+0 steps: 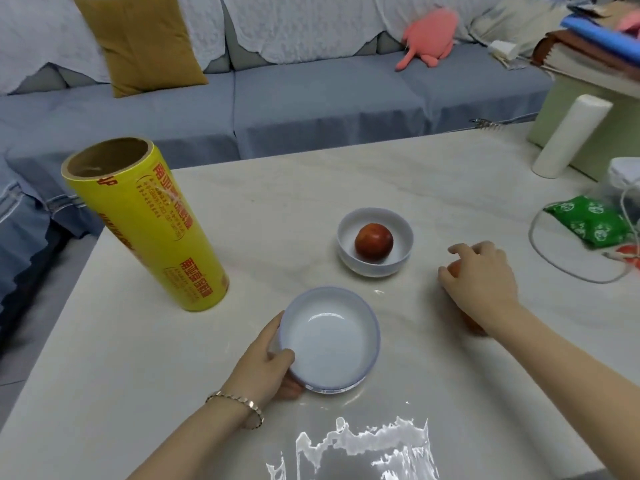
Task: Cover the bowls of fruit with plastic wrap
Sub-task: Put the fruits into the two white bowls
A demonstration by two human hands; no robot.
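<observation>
Plastic wrap roll (149, 226), yellow with red print, stands on end at the left side of the pale marble table (311, 188), as I see it through the head camera feed. It leans slightly in the wide lens, well apart from both bowls.

At the centre of the table sits the far bowl (346, 233), white, with one red fruit (374, 242) inside. Nearer to me, the near bowl (329, 341) holds nothing. The left hand (266, 362), a gold bracelet (239, 401) on its wrist, grips the bowl's left rim, with the thumb over the edge and the fingers under the wall.

To the right of both bowls, the right hand (481, 282) is cupped over a second fruit (472, 323), orange-red, lying on the table. The fingers curl down round the fruit, and the palm hides most of it.

A crumpled sheet of wrap (353, 448) lies flat at the near edge of the table, in front of the near bowl, catching the light.

At the far right I make out a white roll (568, 136) standing on end, a green packet (588, 220) and a looped white cable (540, 258). Behind the table runs a grey-blue sofa (311, 98) with a mustard cushion (142, 43) and a pink plush toy (429, 36).
</observation>
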